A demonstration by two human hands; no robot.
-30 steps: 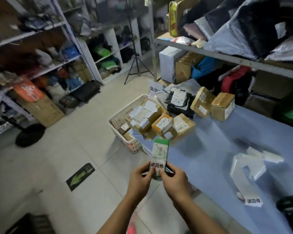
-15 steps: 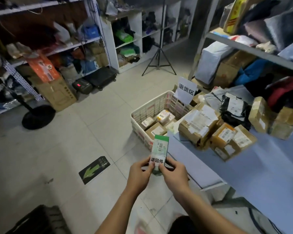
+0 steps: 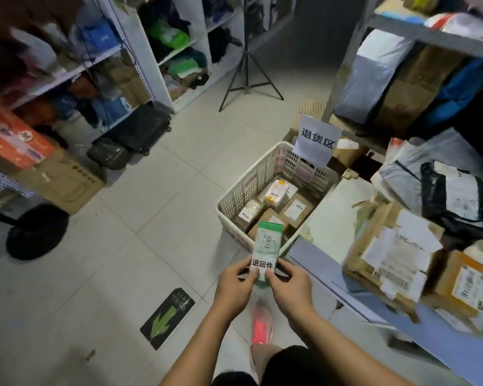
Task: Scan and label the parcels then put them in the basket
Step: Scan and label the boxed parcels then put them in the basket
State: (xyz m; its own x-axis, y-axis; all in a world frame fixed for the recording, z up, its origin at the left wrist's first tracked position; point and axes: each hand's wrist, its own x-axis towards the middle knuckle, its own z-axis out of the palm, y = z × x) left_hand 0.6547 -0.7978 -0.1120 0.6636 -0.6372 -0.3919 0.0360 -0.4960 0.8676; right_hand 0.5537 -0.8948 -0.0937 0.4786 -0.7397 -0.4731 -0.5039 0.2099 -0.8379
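A small green-and-white parcel (image 3: 268,240) stands upright in front of me, with a white label (image 3: 262,264) printed in black characters across its lower part. My left hand (image 3: 236,284) pinches its lower left side and my right hand (image 3: 289,285) pinches its lower right side. Just beyond the parcel, on the floor, sits a white plastic basket (image 3: 248,185) that holds several labelled cardboard parcels (image 3: 294,210). A paper sign (image 3: 315,140) stands at the basket's far corner.
The blue-covered table (image 3: 332,274) on the right carries a large taped box (image 3: 391,246), a black bag (image 3: 455,199) and more parcels. Shelves with goods line the left and back. A tripod (image 3: 248,79), a black fan base (image 3: 37,232) and a green arrow sticker (image 3: 166,319) are on the floor.
My view has swung left and moved closer to the basket, which now lies right beyond the parcel. Both hands keep the same hold on the labelled parcel.
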